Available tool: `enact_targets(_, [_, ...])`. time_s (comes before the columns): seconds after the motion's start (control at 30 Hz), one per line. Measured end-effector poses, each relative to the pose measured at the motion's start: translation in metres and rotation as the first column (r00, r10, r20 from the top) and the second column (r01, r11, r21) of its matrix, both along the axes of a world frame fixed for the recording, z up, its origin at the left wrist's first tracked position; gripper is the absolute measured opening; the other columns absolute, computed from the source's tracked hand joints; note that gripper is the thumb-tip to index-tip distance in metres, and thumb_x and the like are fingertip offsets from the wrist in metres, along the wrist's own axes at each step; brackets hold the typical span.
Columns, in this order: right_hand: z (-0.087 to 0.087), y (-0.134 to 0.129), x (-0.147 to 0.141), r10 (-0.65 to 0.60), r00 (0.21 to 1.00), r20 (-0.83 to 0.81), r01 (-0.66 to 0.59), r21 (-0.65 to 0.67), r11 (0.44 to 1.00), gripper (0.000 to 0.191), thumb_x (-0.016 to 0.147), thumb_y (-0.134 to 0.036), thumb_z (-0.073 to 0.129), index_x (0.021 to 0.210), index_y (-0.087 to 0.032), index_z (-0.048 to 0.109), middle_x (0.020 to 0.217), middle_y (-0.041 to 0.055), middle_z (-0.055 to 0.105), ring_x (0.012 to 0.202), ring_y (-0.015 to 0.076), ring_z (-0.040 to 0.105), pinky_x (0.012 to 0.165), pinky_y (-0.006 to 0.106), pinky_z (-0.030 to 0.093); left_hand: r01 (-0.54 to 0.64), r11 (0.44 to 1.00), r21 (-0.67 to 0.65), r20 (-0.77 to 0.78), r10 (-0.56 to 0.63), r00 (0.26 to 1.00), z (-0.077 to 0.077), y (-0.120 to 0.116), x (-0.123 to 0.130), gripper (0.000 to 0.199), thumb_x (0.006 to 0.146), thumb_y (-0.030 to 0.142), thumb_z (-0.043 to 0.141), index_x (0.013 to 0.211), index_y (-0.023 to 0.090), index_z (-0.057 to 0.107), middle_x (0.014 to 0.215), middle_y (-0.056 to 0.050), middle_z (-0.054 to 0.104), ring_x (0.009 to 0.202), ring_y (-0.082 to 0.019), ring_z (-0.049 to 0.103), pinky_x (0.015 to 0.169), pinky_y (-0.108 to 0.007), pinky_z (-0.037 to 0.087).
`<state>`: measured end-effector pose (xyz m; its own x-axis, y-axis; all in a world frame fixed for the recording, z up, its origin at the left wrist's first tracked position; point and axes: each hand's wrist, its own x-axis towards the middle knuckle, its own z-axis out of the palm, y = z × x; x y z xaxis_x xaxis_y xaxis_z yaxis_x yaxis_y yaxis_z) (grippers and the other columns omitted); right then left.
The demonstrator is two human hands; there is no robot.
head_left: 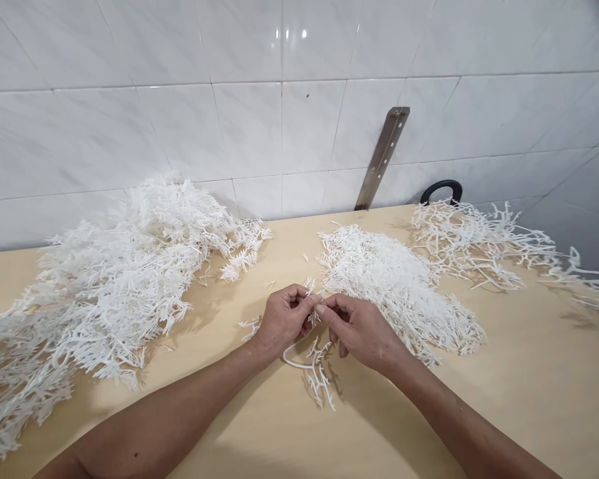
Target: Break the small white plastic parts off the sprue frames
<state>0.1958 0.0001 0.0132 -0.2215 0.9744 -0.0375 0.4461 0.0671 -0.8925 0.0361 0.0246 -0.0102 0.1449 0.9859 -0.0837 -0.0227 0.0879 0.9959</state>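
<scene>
Thumb and fingers of my left hand [285, 318] pinch a white branched plastic sprig [307, 364] at the middle of the table. Its bare stem curves down from the fingers, and a forked end hangs just below. Against it, my right hand [359, 326] is closed too, fingertips pressed together by the left thumb on a small white part of the sprig. The fingers cover most of what lies between the hands. Just right of my right hand lies a heap of short white sprig pieces [387, 283].
A large pile of white feathery sprigs [130, 266] spreads over the left of the table [544, 386]. Bare branched stems [479, 239] lie at the back right, near a black curved handle [442, 189]. A perforated metal strip [383, 156] leans on the tiled wall [249, 126].
</scene>
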Motion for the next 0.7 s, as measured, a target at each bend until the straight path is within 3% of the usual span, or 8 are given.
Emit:
enact_targets(0.23, [-0.006,0.003,0.000,-0.013,0.997,-0.076,0.002,-0.141,0.990,0.030,0.086,-0.047,0.062,0.081,-0.018,0.063,0.064,-0.0021,0.061,0.041,0.0093,0.055,0.040,0.021,0.047,0.015,1.000,-0.024,0.001,-0.015,1.000,0.002,-0.002,0.000,0.036,0.074,0.050,0.071,0.070,0.017,0.057,0.045,0.006,0.051,0.035,-0.007,0.046,0.036,-0.018,0.036])
enact_targets(0.5, [-0.015,0.010,0.005,-0.053,0.991,-0.124,0.039,-0.117,0.992,0.027,0.084,-0.045,0.063,0.080,-0.019,0.063,0.065,-0.0024,0.061,0.045,0.0100,0.057,0.042,0.022,0.051,0.035,0.999,-0.026,0.052,-0.033,0.998,0.007,-0.002,-0.002,0.040,0.075,0.054,0.071,0.070,0.017,0.056,0.046,0.004,0.052,0.037,-0.007,0.046,0.038,-0.018,0.036])
enact_targets(0.7, [-0.013,0.010,0.006,-0.055,0.990,-0.127,0.039,-0.124,0.991,0.028,0.086,-0.046,0.062,0.084,-0.018,0.065,0.066,-0.0026,0.063,0.045,0.0100,0.060,0.044,0.022,0.051,0.034,0.999,-0.021,0.033,-0.034,0.999,0.006,-0.002,-0.003,0.040,0.077,0.055,0.067,0.070,0.017,0.054,0.046,0.005,0.053,0.038,-0.008,0.046,0.040,-0.018,0.038])
